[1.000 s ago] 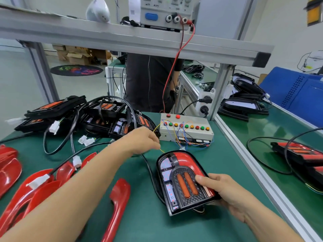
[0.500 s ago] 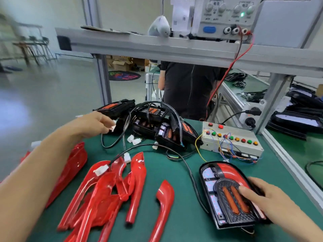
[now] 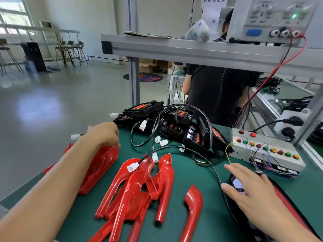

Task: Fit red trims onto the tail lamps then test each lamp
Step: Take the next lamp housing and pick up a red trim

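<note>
Right grip (image 3: pixel 251 194) flat on tail lamp (image 3: pixel 286 205), left grip (image 3: pixel 103 135) above red trim (image 3: pixel 99 168)

Bare green mat (image 3: pixel 195 173) lies between red trims (image 3: pixel 139 186) and test box (image 3: pixel 265 151) (one black cable (image 3: pixel 206 159) crosses it).

The right hand (image 3: pixel 251 194) lies flat on a tail lamp (image 3: pixel 286 206) (fingers straight), left hand (image 3: pixel 103 135) above red trims (image 3: pixel 139 186).

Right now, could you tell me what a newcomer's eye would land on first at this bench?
Probably the heap of glossy red trims spread over the green mat in front. Behind it a tangle of black tail lamps and cables sits mid-bench, with the button box to its right. The left hand reaches over the far-left trims; the right hand rests on a lamp.
</note>
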